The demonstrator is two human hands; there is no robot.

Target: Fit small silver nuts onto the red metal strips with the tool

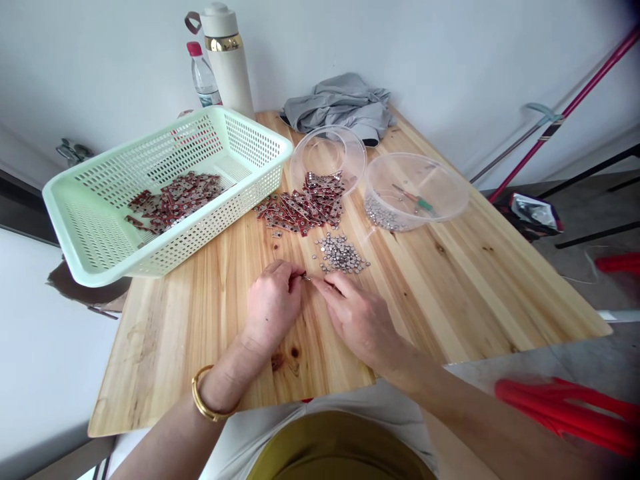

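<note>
Both hands meet over the wooden table, just below a pile of small silvery round pieces (343, 255). My left hand (274, 300) is closed, its thumb and index finger pinching a small dark part whose tip shows between the hands. My right hand (361, 319) is pinched too, its fingertips at the same small part; what they hold is too small to name. Behind the silver pieces lies a heap of reddish-brown flat strips with metal bits (313, 203). More such strips (183, 200) rest inside the pale green basket (215, 230) at the left.
A clear round tub (440, 200) holds silvery pieces and a green-handled tool (424, 204). A clear lid (354, 150) lies beside it. Grey cloth (340, 103), a white flask (233, 77) and a bottle (204, 79) stand behind on the wooden table (475, 287).
</note>
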